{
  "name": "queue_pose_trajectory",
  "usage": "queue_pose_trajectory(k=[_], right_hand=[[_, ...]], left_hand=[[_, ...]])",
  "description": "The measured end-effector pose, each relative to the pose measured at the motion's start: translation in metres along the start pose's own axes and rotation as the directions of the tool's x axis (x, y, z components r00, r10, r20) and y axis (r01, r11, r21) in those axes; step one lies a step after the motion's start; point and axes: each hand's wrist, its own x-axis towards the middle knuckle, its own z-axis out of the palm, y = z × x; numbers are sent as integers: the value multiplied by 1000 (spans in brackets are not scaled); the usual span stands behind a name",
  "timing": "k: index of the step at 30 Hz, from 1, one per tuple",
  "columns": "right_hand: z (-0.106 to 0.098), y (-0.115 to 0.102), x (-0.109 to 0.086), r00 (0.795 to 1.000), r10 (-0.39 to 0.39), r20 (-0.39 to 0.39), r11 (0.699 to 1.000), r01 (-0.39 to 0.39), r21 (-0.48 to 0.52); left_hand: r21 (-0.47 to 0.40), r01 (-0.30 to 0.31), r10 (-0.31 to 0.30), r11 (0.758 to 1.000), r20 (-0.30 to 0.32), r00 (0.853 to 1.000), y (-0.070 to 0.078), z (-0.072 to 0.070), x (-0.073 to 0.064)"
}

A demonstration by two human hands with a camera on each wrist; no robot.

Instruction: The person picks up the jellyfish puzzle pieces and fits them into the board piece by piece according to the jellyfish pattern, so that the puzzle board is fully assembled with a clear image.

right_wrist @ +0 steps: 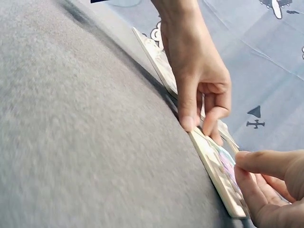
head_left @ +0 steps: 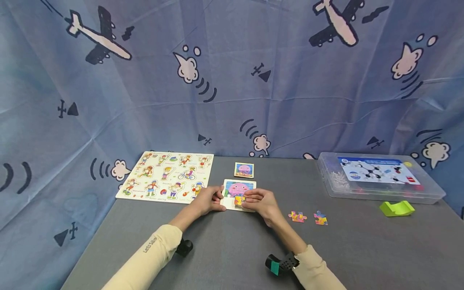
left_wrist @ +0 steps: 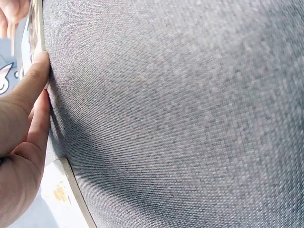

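A small puzzle board with a pink octopus picture lies at the middle of the table; its upper part is filled and part of its lower area is bare white. My left hand grips the board's left edge, thumb at the near corner, as the right wrist view also shows. On the right, my right hand pinches a yellow-orange puzzle piece over the lower part of the board. Its fingers partly cover the piece, so I cannot tell whether it is seated. Two loose puzzle pieces, one pink and yellow, one blue and yellow, lie right of the hand.
Behind the board lies a small octopus picture card. A large board with sports figures is at the left. At the back right sits a clear plastic case, with a green curved block in front of it.
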Motion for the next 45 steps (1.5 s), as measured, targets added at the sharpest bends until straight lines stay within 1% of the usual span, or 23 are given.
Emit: queue_pose_trajectory(k=[3, 6, 9, 12, 15, 19, 22, 25, 27, 31, 38, 39, 41, 45], right_hand=[[11, 2, 3, 1000, -10, -27, 999, 9, -52], [19, 4, 5, 998, -41, -50, 990, 34, -138], [26, 6, 6, 993, -90, -75, 971, 71, -227], [31, 8, 8, 987, -140, -83, 950, 110, -294], [35, 10, 11, 981, -184, -68, 925, 150, -348], [39, 11, 13, 974, -223, -48, 899, 186, -397], [41, 11, 15, 971, -238, -30, 881, 203, -428], [42, 11, 17, 968, -250, -11, 857, 215, -469], [42, 11, 17, 969, -247, -4, 850, 214, -481], [39, 9, 17, 973, -230, 12, 849, 207, -486], [37, 6, 18, 977, -213, 6, 874, 194, -447], [37, 6, 18, 974, -225, 13, 869, 207, -449], [38, 6, 18, 972, -236, 22, 870, 221, -441], [40, 7, 19, 965, -262, 3, 875, 239, -420]], left_hand=[[1, 6, -6, 1000, -2, 1000, 0, 0, 0], [4, -5, 5, 1000, -4, 1000, 0, 0, -1], [11, -31, 31, 999, -8, 999, 1, 0, 0], [25, -51, 51, 998, -12, 999, 0, 1, 0], [23, -53, 53, 998, -15, 998, -1, 0, 0], [20, -61, 61, 998, -13, 998, 1, 0, 0], [17, -59, 60, 998, -13, 998, 1, -1, -1], [6, -45, 46, 999, -16, 999, 1, -1, -1], [5, -46, 46, 999, -16, 999, 0, -1, -1], [4, -54, 54, 999, -10, 998, -1, -1, -1], [15, -54, 54, 998, -20, 998, -1, -2, -1], [14, -51, 52, 999, -21, 998, -1, -2, -1], [10, -44, 44, 999, -22, 999, -1, -1, -1], [-5, -39, 39, 999, -18, 999, -1, 0, -1]])
